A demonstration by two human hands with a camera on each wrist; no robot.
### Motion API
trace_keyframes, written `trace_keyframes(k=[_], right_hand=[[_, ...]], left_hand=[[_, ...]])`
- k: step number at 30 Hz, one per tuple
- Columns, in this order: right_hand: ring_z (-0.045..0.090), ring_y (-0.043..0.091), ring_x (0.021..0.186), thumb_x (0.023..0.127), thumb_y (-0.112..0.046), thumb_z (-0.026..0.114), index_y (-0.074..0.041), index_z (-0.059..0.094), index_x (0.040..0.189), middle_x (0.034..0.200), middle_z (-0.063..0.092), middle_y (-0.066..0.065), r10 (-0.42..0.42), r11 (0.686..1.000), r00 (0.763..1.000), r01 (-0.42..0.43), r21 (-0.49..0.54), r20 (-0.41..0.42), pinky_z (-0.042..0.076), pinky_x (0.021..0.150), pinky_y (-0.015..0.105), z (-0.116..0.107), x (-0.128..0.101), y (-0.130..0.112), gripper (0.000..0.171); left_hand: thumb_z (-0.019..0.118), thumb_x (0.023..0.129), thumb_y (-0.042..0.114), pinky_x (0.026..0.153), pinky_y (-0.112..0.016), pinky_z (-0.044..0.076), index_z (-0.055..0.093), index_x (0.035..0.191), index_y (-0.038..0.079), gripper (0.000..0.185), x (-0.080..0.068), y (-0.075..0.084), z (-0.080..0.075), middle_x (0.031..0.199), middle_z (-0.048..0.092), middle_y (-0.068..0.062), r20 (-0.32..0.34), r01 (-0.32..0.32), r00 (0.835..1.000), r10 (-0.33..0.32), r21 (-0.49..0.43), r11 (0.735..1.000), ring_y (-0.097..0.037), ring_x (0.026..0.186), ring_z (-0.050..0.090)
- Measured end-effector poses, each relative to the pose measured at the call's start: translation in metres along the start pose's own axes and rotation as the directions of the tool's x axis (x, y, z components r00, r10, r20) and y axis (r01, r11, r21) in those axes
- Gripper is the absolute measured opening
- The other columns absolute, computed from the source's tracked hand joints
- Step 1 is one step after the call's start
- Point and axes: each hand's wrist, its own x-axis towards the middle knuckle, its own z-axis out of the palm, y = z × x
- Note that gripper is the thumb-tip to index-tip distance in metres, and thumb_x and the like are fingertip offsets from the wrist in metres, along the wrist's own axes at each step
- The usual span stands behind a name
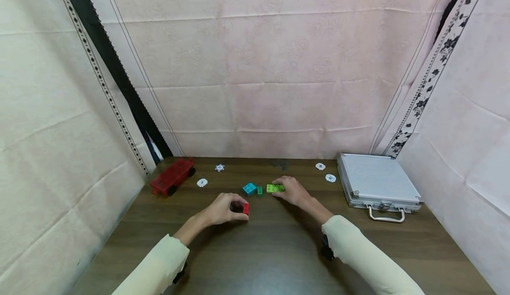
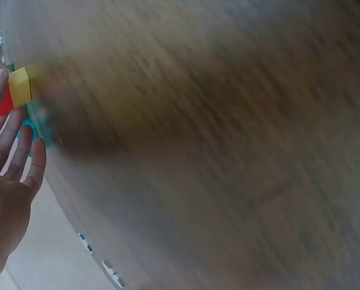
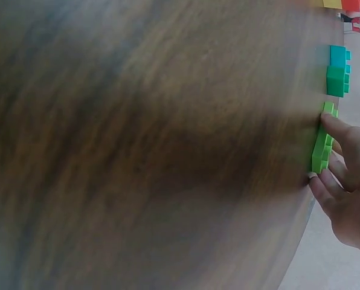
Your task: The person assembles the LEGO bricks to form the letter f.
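Note:
My left hand (image 1: 225, 208) holds a red toy building brick (image 1: 246, 208) between thumb and fingers, low over the table. A yellow brick (image 2: 20, 86) sits directly against the red one in the left wrist view; the hand covers part of the pair. To the right, my right hand (image 1: 294, 190) pinches a long lime-green brick (image 3: 323, 142) by its sides, low at the tabletop. Between the hands stand a blue brick (image 1: 249, 189) and a small dark-green brick (image 1: 260, 191), close beside each other.
A red toy wagon (image 1: 173, 176) with black wheels stands at the back left. White poker chips (image 1: 202, 182) lie toward the back on both sides. On the right is a silver case (image 1: 378, 180), its handle facing forward. Cloth walls (image 1: 271, 74) enclose the wooden table (image 1: 263, 255).

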Motion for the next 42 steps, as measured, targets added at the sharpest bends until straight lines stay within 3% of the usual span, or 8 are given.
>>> trace_keyframes(k=[9,15,21,26,42], right_hand=[[0.066,0.030,0.113,0.096,-0.024,0.078,-0.007,0.072,0.127,0.125,0.069,0.013,-0.017,1.000,1.000,0.017,-0.016,-0.016,0.056,0.092,0.046,-0.004,0.000,0.001,0.036],[0.067,0.028,0.113,0.096,-0.027,0.077,-0.007,0.073,0.128,0.124,0.070,0.011,-0.075,0.997,0.997,0.074,-0.030,-0.024,0.056,0.094,0.045,-0.015,0.001,-0.006,0.038],[0.067,0.030,0.112,0.096,-0.028,0.078,-0.009,0.074,0.127,0.120,0.071,0.011,-0.135,0.991,0.991,0.134,-0.020,-0.022,0.056,0.093,0.045,-0.026,0.000,-0.025,0.037],[0.068,0.019,0.105,0.095,-0.028,0.079,-0.012,0.076,0.124,0.115,0.072,0.006,-0.176,0.984,0.984,0.176,-0.025,-0.020,0.057,0.087,0.038,-0.029,-0.003,-0.040,0.034],[0.065,0.008,0.088,0.095,-0.029,0.079,-0.012,0.076,0.125,0.111,0.071,0.003,-0.285,0.958,0.956,0.284,0.021,0.067,0.053,0.071,0.019,-0.009,-0.018,-0.083,0.034]], left_hand=[[0.087,0.087,0.033,0.078,-0.030,0.056,0.076,0.110,0.015,0.031,0.002,-0.001,0.001,0.095,0.072,0.011,0.005,0.055,0.998,-0.055,-0.045,0.997,-0.010,0.090,0.067],[0.088,0.085,0.033,0.079,-0.028,0.054,0.077,0.108,0.016,0.031,0.004,-0.003,0.000,0.095,0.073,0.011,0.014,0.087,0.996,-0.086,-0.062,0.994,-0.012,0.091,0.066],[0.088,0.085,0.031,0.077,-0.027,0.054,0.077,0.108,0.015,0.029,0.003,-0.006,0.000,0.094,0.073,0.010,0.018,0.084,0.996,-0.083,-0.075,0.994,-0.012,0.089,0.067],[0.088,0.086,0.031,0.076,-0.027,0.055,0.077,0.109,0.015,0.030,0.002,-0.006,-0.001,0.094,0.073,0.010,0.023,0.083,0.996,-0.081,-0.071,0.994,-0.011,0.088,0.067],[0.088,0.086,0.032,0.076,-0.027,0.055,0.077,0.103,0.015,0.026,0.002,-0.005,0.002,0.093,0.074,0.007,0.026,0.051,0.998,-0.050,-0.054,0.997,-0.011,0.087,0.067]])
